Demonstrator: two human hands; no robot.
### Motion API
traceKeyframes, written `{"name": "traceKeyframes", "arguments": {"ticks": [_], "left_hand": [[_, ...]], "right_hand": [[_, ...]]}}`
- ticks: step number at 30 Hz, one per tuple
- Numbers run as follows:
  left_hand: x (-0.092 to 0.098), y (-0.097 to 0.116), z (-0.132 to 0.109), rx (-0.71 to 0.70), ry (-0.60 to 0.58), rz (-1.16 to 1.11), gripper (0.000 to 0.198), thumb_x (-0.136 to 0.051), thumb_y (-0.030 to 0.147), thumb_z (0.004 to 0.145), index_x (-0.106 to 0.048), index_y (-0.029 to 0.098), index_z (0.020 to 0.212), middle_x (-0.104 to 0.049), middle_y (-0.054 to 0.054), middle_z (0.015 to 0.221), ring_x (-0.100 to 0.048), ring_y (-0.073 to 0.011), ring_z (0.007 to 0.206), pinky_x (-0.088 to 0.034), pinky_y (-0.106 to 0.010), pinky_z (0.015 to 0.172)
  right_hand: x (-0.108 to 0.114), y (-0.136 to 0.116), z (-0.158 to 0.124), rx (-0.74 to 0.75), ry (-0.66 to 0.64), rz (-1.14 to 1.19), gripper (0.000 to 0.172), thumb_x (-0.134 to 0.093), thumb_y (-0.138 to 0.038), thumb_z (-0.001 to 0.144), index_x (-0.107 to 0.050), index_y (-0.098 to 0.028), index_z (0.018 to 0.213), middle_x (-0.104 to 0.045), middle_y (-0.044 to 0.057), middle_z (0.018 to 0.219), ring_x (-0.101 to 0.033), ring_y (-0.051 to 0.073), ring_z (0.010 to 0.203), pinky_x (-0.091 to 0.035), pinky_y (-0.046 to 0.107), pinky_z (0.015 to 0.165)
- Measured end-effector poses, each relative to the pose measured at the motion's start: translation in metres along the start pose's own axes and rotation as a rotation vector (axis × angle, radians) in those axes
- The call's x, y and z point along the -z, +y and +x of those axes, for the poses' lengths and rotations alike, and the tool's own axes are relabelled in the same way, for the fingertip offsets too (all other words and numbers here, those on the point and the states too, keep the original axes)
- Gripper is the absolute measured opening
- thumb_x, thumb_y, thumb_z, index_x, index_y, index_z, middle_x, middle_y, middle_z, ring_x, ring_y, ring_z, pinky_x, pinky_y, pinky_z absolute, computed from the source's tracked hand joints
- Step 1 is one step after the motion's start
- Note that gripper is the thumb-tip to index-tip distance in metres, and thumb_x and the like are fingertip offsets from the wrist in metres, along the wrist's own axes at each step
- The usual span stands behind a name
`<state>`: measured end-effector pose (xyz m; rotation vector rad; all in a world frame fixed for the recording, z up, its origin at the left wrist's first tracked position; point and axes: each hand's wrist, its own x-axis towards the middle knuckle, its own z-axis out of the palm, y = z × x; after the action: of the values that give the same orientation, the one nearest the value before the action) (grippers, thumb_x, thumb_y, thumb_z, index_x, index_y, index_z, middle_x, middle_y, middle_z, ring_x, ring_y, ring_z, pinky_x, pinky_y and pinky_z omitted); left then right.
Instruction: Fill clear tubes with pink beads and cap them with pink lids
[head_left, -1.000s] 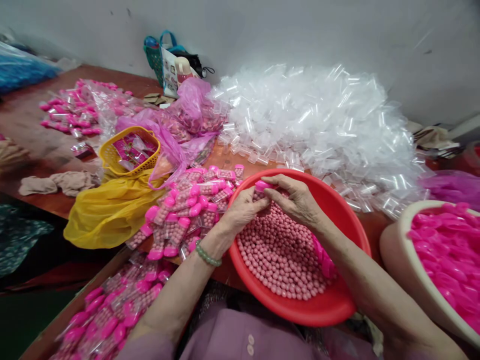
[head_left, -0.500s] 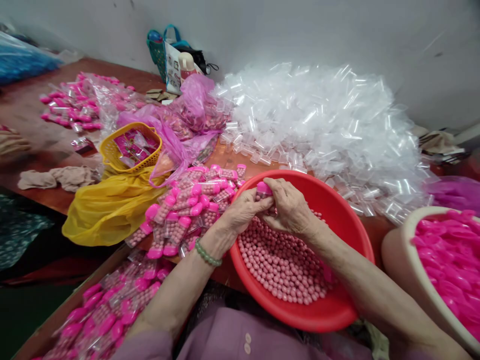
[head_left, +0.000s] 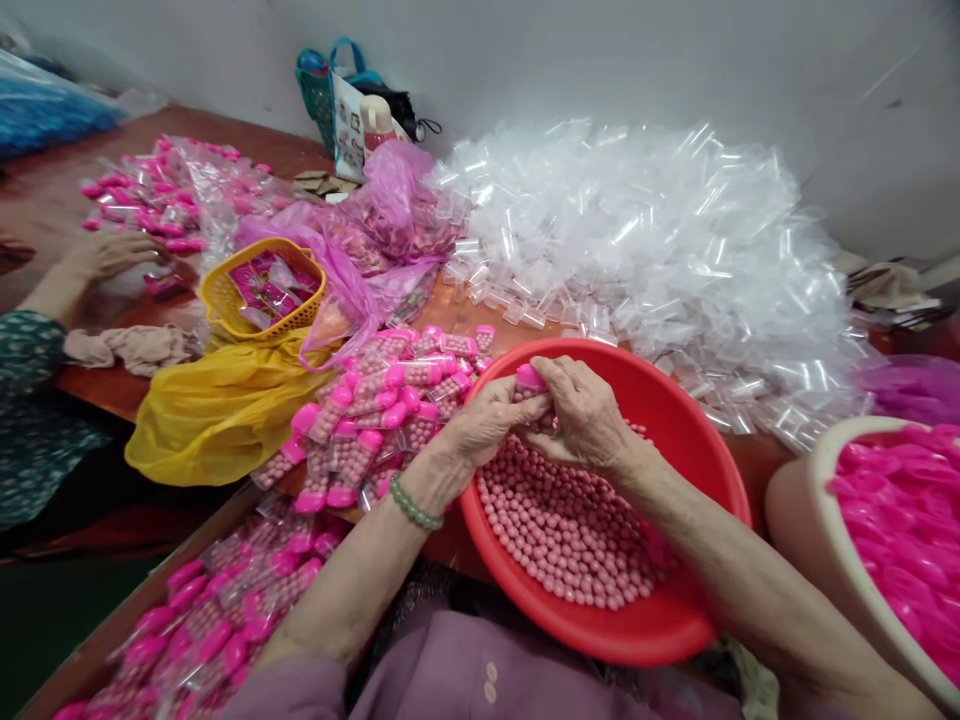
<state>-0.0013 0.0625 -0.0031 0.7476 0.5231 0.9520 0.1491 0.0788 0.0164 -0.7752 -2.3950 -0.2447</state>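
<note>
My left hand [head_left: 487, 420] and my right hand [head_left: 581, 412] meet over the far side of a red basin [head_left: 697, 440] filled with small pink balls [head_left: 562, 530]. Both are closed on a small clear tube with a pink cap [head_left: 529, 378], the cap showing above my fingers. A green bead bracelet [head_left: 412, 508] is on my left wrist. Just left of the basin lies a heap of filled pink-capped tubes [head_left: 379, 415].
A big pile of empty clear tubes [head_left: 645, 240] fills the back. A cream basin of pink caps [head_left: 900, 520] sits at right. A yellow basket [head_left: 259, 290], yellow bag [head_left: 217, 415] and pink bags [head_left: 390, 210] lie left. More filled tubes fill a box [head_left: 217, 620]. Another person's hand [head_left: 105, 255] works far left.
My hands drew closer together around the capped tube and lifted it slightly. Another person's hand and patterned sleeve came into view at far left.
</note>
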Motion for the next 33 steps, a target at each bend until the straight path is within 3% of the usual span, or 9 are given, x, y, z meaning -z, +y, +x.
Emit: {"name": "traceKeyframes", "arguments": {"ticks": [4, 7, 9, 14, 18, 23, 27, 30, 33], "left_hand": [[-0.004, 0.007, 0.003, 0.014, 0.058, -0.099, 0.035, -0.08, 0.045, 0.068, -0.069, 0.013, 0.076, -0.066, -0.001, 0.066, -0.06, -0.0122, 0.065, -0.045, -0.023, 0.065], [-0.01, 0.014, 0.007, 0.126, 0.098, -0.215, 0.042, -0.064, 0.056, 0.08, -0.069, 0.013, 0.082, -0.07, -0.005, 0.073, -0.068, -0.0201, 0.079, -0.051, -0.03, 0.076], [-0.013, 0.015, 0.01, 0.166, 0.158, -0.253, 0.043, -0.058, 0.055, 0.085, -0.068, 0.013, 0.083, -0.071, -0.006, 0.074, -0.069, -0.0212, 0.081, -0.052, -0.032, 0.077], [-0.016, 0.004, 0.016, -0.017, 0.509, -0.221, 0.022, -0.055, 0.026, 0.087, -0.059, 0.015, 0.068, -0.059, 0.002, 0.057, -0.06, -0.0123, 0.063, -0.05, -0.026, 0.072], [-0.021, 0.003, 0.016, -0.111, 0.698, -0.096, 0.025, -0.053, 0.019, 0.086, -0.051, 0.016, 0.061, -0.052, 0.006, 0.056, -0.047, -0.0071, 0.054, -0.043, -0.021, 0.06], [-0.021, 0.004, 0.014, -0.094, 0.734, -0.035, 0.032, -0.05, 0.021, 0.09, -0.044, 0.017, 0.059, -0.043, 0.007, 0.052, -0.038, -0.0058, 0.049, -0.034, -0.019, 0.05], [-0.017, 0.001, 0.016, -0.131, 0.718, -0.021, 0.028, -0.05, 0.021, 0.091, -0.048, 0.016, 0.063, -0.047, 0.006, 0.056, -0.042, -0.0067, 0.053, -0.038, -0.02, 0.054], [-0.016, -0.001, 0.019, -0.127, 0.668, -0.014, 0.025, -0.046, 0.022, 0.092, -0.054, 0.016, 0.069, -0.055, 0.004, 0.064, -0.049, -0.0091, 0.059, -0.044, -0.023, 0.061], [-0.015, 0.004, 0.012, -0.227, 0.587, 0.112, 0.027, -0.041, 0.024, 0.094, -0.058, 0.018, 0.074, -0.06, 0.0, 0.07, -0.056, -0.0121, 0.069, -0.047, -0.026, 0.07]], "right_hand": [[0.003, -0.001, 0.001, -0.045, -0.012, 0.073, 0.059, -0.062, -0.034, 0.079, -0.037, -0.014, 0.128, -0.06, 0.011, 0.095, -0.06, 0.025, 0.083, -0.052, 0.035, 0.071], [0.003, 0.0, -0.001, -0.065, -0.02, 0.095, 0.063, -0.063, -0.036, 0.081, -0.034, -0.014, 0.133, -0.06, 0.014, 0.104, -0.061, 0.026, 0.092, -0.053, 0.035, 0.075], [0.002, 0.0, -0.003, -0.061, -0.038, 0.097, 0.065, -0.062, -0.035, 0.082, -0.033, -0.013, 0.135, -0.06, 0.015, 0.106, -0.061, 0.027, 0.093, -0.054, 0.035, 0.076], [-0.007, -0.003, -0.004, -0.024, -0.09, 0.044, 0.064, -0.06, -0.035, 0.082, -0.034, -0.01, 0.135, -0.062, 0.018, 0.107, -0.061, 0.029, 0.093, -0.052, 0.038, 0.077], [-0.013, -0.005, -0.002, 0.034, -0.057, -0.043, 0.062, -0.059, -0.036, 0.082, -0.038, -0.006, 0.132, -0.064, 0.017, 0.101, -0.061, 0.028, 0.087, -0.049, 0.038, 0.074], [-0.015, -0.005, -0.001, 0.085, -0.022, -0.098, 0.061, -0.057, -0.036, 0.082, -0.038, -0.004, 0.131, -0.066, 0.016, 0.096, -0.06, 0.026, 0.081, -0.047, 0.038, 0.072], [-0.014, -0.004, 0.002, 0.093, -0.029, -0.101, 0.062, -0.056, -0.039, 0.084, -0.038, -0.004, 0.133, -0.065, 0.016, 0.094, -0.061, 0.027, 0.082, -0.048, 0.038, 0.071], [-0.012, -0.003, 0.005, 0.063, -0.065, -0.079, 0.069, -0.057, -0.04, 0.086, -0.032, -0.006, 0.14, -0.065, 0.018, 0.102, -0.062, 0.03, 0.089, -0.051, 0.04, 0.074], [-0.007, -0.003, 0.005, 0.054, -0.08, -0.027, 0.081, -0.059, -0.038, 0.086, -0.019, -0.007, 0.15, -0.06, 0.022, 0.119, -0.061, 0.033, 0.103, -0.053, 0.043, 0.078]]}}
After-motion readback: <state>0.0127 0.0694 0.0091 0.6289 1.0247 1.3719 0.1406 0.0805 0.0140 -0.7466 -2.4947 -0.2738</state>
